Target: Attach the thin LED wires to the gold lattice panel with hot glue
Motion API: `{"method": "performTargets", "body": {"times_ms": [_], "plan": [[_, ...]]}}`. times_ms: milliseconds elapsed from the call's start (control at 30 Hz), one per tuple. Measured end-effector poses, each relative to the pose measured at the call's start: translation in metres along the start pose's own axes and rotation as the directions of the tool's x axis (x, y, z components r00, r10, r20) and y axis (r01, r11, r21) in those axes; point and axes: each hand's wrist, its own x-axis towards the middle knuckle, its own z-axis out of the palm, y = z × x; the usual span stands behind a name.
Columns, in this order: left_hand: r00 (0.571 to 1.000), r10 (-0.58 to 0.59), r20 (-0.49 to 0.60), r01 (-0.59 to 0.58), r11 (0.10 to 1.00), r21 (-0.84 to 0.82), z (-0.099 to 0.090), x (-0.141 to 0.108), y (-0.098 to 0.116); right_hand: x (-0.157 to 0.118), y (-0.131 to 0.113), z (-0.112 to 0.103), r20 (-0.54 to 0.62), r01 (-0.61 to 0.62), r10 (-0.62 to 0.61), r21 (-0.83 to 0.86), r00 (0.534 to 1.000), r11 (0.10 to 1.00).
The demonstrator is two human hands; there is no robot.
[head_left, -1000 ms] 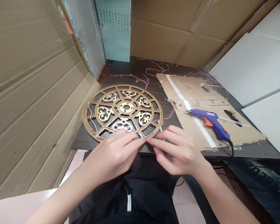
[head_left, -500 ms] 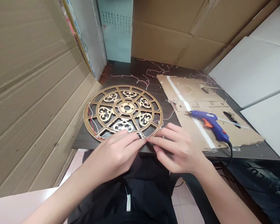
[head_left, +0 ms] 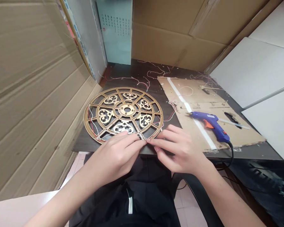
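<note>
A round gold openwork metal frame (head_left: pixel 127 110) with spokes and scrollwork lies flat near the front edge of the dark table. Over its near rim, my left hand (head_left: pixel 120 153) has its fingers closed on thin wires that run in beside a spoke. From the right, my right hand (head_left: pixel 177 149) meets it, its index fingertip touching the same spot on the rim. The wire end between the fingertips is too small to make out. Red and white wires (head_left: pixel 92 121) run along the frame's left side, and another wire (head_left: pixel 171 115) trails off its right side.
A blue glue gun (head_left: pixel 209 121) with a clear glue stick lies on a cardboard sheet (head_left: pixel 196 88) at the right. Loose thin wires (head_left: pixel 142 82) are scattered behind the frame. Cardboard walls (head_left: pixel 38 63) and white panels (head_left: pixel 272 88) enclose the table.
The whole view has shifted slightly. Both hands stay at the near rim, fingertips together, with hardly any movement against the frame.
</note>
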Motion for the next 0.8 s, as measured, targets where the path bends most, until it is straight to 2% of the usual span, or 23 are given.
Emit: {"method": "performTargets", "body": {"times_ms": [267,533,800], "plan": [[1.0,0.025,-0.01,-0.024,0.999,0.028,-0.005,0.006,0.0,0.001,0.001,0.003,-0.076,-0.058,0.067,0.108,0.995,0.992],[1.0,0.015,-0.005,-0.015,1.0,0.005,-0.007,0.006,0.001,0.005,-0.001,0.005,-0.018,-0.009,0.01,0.063,1.0,0.998],[1.0,-0.002,0.017,0.002,1.0,0.0,-0.008,0.008,0.003,0.011,-0.005,0.004,0.094,-0.046,0.046,0.003,0.995,0.999]]}}
